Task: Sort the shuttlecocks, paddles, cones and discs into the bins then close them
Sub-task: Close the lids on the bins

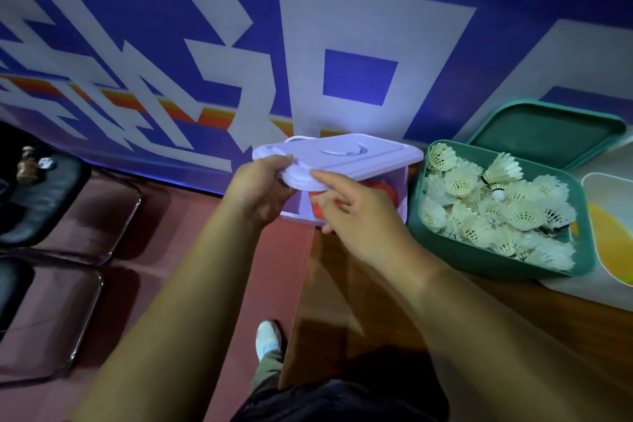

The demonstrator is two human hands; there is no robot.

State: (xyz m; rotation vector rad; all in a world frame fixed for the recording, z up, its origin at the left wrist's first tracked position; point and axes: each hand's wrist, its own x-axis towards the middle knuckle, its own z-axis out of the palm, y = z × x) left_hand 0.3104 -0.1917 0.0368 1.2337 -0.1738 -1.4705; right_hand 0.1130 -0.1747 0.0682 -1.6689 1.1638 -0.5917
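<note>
From my head view, the lilac bin (403, 190) sits at the far left end of the desk (376, 301), close to its edge, with orange pieces (385, 191) showing through its wall. Its lid (359, 154) already lies on top. My left hand (260, 188) grips the near latch (301, 179), thumb above and fingers curled under it. My right hand (363, 216) holds nothing: its forefinger lies straight on the latch and the rest hang loosely curled. As I judge it, the step is snapping this latch down. To do it well I should first feel that the lid sits flat on the rim all round, then press straight down with the forefinger while my left steadies the end, so the bin does not slide off the edge. I can't tell if the far latch is already fastened, so I should check it. Just right, the green bin (420, 226) of shuttlecocks (496, 209) stands uncovered, its green lid (548, 134) propped behind; that one comes after.
</note>
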